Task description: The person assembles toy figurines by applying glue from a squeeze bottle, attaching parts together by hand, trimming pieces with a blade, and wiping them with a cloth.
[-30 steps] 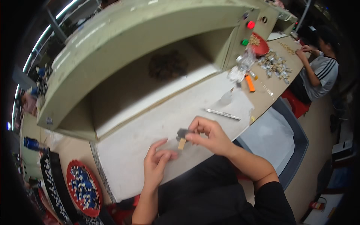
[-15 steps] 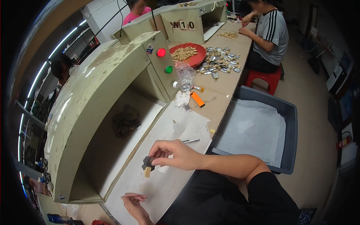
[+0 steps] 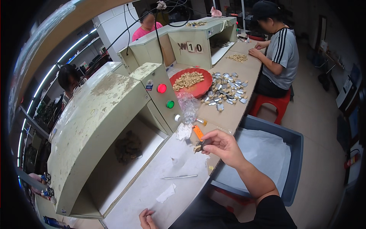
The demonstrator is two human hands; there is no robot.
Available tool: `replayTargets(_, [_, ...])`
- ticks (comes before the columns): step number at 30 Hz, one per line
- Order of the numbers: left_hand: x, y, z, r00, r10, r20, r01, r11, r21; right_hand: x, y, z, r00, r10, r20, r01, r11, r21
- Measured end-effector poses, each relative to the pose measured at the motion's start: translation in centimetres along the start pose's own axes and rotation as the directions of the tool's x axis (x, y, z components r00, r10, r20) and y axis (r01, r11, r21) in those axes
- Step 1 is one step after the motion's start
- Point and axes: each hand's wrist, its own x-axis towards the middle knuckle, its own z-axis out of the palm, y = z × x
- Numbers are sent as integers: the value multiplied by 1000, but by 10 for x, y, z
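My right hand (image 3: 225, 148) is raised over the bench's right edge, thumb and fingers pinching a small dark piece with a tan tab (image 3: 197, 147). Part of that piece is hidden by my fingers. At the lower edge my left hand (image 3: 147, 219) rests over the white sheet (image 3: 131, 208), fingers loosely bent and apart, with nothing seen in them. Between the hands lie a thin metal pen-like tool (image 3: 179, 176) and a white paper scrap (image 3: 166, 193). A small translucent bottle (image 3: 174, 160) stands farther up the sheet.
A hooded cream booth (image 3: 110, 99) on the left holds a dark heap (image 3: 128, 148). Beyond are an orange lighter-like object (image 3: 198, 133), crumpled tissue (image 3: 184, 131), a red bowl (image 3: 206, 84) of tan pieces and a grey-tan pile (image 3: 227, 89). A lined grey bin (image 3: 297, 164) and a seated co-worker (image 3: 282, 53) are right.
My right hand has moved away and to the right with the dark piece. My left hand has dropped toward the lower edge. The paper scrap now shows fully, and the view has shifted.
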Motion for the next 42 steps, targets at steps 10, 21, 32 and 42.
replayTargets(10, [2,-6,2,988,-13,156,-16,982,188,156,41,-94,943,-144,-300,-22,873,-488])
replayTargets(21, [3,-3,5,997,-57,59,45,981,190,364,102,-184,801,148,-580,-204,978,-32])
replayTargets(32, [26,1,-9,994,-82,67,84,996,-14,304,88,-185,935,120,-335,-253,886,-389])
replayTargets(42, [200,-7,-23,910,350,224,-416,754,508,161,38,-83,953,-254,-168,149,869,-471])
